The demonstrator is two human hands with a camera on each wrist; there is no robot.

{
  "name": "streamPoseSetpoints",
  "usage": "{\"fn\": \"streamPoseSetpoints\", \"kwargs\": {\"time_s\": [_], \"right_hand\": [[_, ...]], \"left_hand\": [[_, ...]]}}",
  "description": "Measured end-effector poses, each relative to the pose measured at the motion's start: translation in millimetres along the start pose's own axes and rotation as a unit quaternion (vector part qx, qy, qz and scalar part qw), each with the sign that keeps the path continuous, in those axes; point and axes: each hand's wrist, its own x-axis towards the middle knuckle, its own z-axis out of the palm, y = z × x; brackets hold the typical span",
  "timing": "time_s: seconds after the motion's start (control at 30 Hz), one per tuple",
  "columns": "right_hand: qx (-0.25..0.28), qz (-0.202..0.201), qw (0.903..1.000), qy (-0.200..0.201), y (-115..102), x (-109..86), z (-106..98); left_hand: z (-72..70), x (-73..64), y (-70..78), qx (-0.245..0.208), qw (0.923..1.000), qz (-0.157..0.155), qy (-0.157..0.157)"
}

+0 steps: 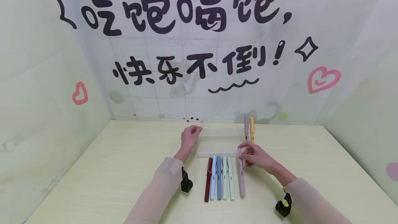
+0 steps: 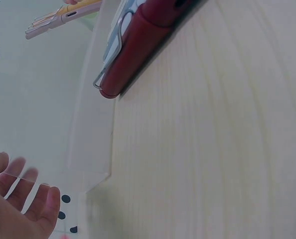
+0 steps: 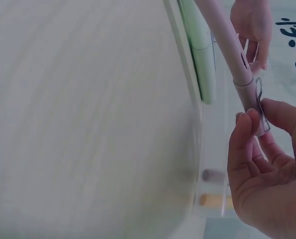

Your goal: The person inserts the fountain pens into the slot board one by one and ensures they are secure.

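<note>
1. The pink pen [image 1: 241, 179] is in the right hand [image 1: 257, 156], cap end near the box's front right corner, tail toward the person. Whether the tail touches the table, I cannot tell.
2. Thumb and fingertips of that hand pinch the cap [image 3: 247, 94] close to its end. With the weight so far from the grip, the tail could swing; a firm pinch and slow wrist should serve best.
3. The left hand [image 1: 189, 139] pinches the clear box [image 1: 217, 154] at its far left corner. That brace seems worth having, as the box looks light enough to skid.
4. At the box's right end, a purple pen [image 1: 246, 124] and a yellow pen [image 1: 252, 124] reach past its far edge, partly hidden by the right hand; its knuckles need care there.
5. Before the box lie, left to right, a red pen [image 1: 208, 180], light blue pen [image 1: 212, 180], blue pen [image 1: 219, 180] and two green pens [image 1: 225, 180]. Lifting, not dragging, should spare them.
6. Beneath is a pale table [image 1: 109, 175]; behind, a lettered backdrop [image 1: 140, 108].
</note>
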Motion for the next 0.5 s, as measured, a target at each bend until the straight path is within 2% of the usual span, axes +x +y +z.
{"fn": "streamPoseSetpoints", "kwargs": {"time_s": [0.5], "right_hand": [[-0.017, -0.022, 0.9993, 0.025, -18, 9.4, -20]], "left_hand": [[-0.2, -1.0, 0.8, -0.002, 1.0, 0.001, -0.002]]}}
